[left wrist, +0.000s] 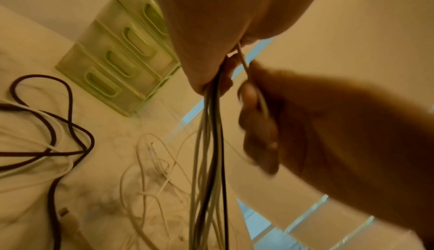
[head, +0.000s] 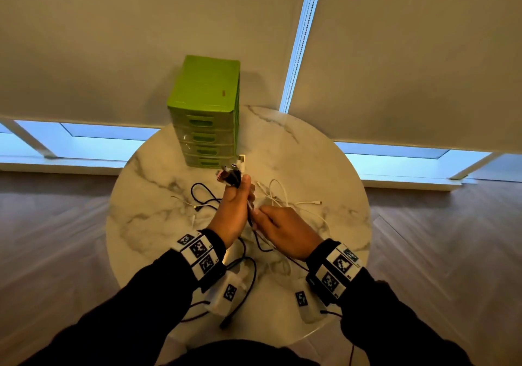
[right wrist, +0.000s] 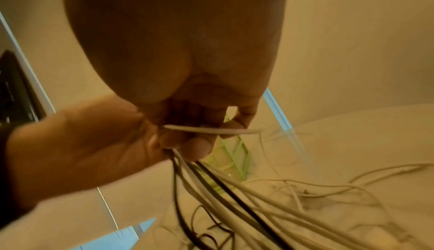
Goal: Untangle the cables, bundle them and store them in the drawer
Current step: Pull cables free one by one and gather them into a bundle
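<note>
A: From overhead, the left hand [head: 234, 213] is fisted round a bunch of cables [head: 230, 176], plugs sticking out the top, just in front of the green drawers [head: 204, 128]. The right hand [head: 282, 230] pinches one white strand just below that fist. The rest sprawls loose over the round desk [head: 324, 154].

B: So still sorting, I'd say. Gathering ends, not yet coiling.

A: Agreed. Every drawer looks shut, so nothing is stored. Next I'd guess that strand gets drawn free of the heap and laid in with the others, gently, or it'll drag the tangle along.

B: And the left wrist view?

A: It shows what the top view hides: white and black cables [left wrist: 209, 142] hanging straight down out of the left hand [left wrist: 211, 22], and the white strand [left wrist: 244, 64] running slantwise into the curled fingers [left wrist: 256, 124] of the right hand. A dark cord [left wrist: 54, 116] loops over white ones on the desk.

B: The right wrist one?

A: Blurry. You see the strand [right wrist: 211, 129] crossing under the right hand [right wrist: 176, 40], and the left hand [right wrist: 82, 146] closed on the fanned bunch [right wrist: 234, 198] below. The drawers are only a green sliver there.
</note>
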### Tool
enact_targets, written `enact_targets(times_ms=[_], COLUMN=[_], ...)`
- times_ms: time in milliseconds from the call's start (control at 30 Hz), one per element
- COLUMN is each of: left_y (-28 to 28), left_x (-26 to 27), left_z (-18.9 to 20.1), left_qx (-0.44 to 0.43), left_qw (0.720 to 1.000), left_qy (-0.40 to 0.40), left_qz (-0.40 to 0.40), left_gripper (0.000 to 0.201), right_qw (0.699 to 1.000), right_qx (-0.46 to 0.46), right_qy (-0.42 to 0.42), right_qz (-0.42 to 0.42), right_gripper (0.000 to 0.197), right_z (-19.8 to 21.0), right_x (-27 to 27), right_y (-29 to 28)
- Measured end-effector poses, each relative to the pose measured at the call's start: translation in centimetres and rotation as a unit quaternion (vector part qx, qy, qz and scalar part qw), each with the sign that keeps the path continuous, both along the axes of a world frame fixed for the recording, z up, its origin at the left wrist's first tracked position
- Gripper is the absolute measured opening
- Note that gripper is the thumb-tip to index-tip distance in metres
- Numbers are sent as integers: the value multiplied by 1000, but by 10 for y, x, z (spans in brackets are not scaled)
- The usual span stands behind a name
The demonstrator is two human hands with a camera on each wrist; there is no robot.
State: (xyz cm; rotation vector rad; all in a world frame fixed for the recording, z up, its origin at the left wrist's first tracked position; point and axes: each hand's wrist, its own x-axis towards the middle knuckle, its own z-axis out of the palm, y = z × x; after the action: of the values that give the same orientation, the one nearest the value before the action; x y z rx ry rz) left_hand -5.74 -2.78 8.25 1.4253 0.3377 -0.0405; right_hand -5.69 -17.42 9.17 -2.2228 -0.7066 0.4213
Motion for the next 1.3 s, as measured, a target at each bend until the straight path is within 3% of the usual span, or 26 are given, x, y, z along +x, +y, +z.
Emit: enact_targets(times_ms=[167,300,500,600,733,833,900,967,1067,1200,1300], left_y=[23,48,94,96,74,59,54,54,60,70,84], left_x=[0,-1,7,10,9,4,3,4,8,14,18], left_z=[21,50,80,77,61,50,50,55,60,63,73], left_qx=[-98,-125,-104,-68,-19,-2,-56,-150,-244,-259,-297], left_qw=[991,984,980,983,993,999,998,988,966,957,941], left_qy=[-57,-112,-160,-156,-95,-44,-26,-14,-25,-62,-92], left_qz=[68,57,63,70,65,19,6,35,80,116,131], left_gripper=[37,37,38,37,41,48,51,40,31,33,34], right_qw=[995,985,984,977,981,979,983,987,995,995,985], right_qx=[-92,-169,-160,-196,-6,87,89,69,45,49,-13], right_qy=[-31,9,64,8,-102,-138,-135,-133,-89,67,146], right_qz=[21,43,-36,-87,-163,-122,-86,-58,3,59,87], right_gripper=[49,57,45,50,41,33,36,46,46,49,57], right_z=[-20,-28,-37,-21,36,66,69,63,52,33,5], right_x=[-9,-2,14,34,41,27,20,19,17,4,-4], right_y=[-9,-21,-59,-38,30,68,81,83,73,51,22])
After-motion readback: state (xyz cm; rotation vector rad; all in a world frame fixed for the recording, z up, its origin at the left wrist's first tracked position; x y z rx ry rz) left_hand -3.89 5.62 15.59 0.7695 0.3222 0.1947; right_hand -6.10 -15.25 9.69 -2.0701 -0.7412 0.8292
